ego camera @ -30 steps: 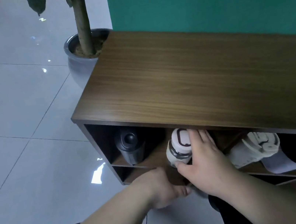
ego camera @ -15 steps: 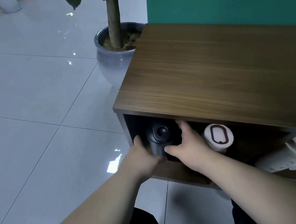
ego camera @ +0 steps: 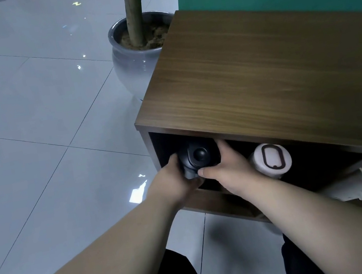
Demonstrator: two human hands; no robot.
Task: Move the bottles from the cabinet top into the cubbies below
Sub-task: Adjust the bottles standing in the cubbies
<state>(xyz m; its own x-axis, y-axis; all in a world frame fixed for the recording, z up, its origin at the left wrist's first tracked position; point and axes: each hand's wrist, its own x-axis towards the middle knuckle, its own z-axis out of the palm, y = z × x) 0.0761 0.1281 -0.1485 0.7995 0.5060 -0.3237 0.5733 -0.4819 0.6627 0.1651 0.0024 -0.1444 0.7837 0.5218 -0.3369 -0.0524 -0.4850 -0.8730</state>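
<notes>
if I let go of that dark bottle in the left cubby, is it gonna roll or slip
Probably it could roll: the dark bottle looks round and lies on its side, cap outward. Its smooth surface may be slippery, which may be why the left hand and right hand both grip it.

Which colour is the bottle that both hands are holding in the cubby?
Dark grey, almost black: the bottle, seen best in the head view, its only view.
</notes>
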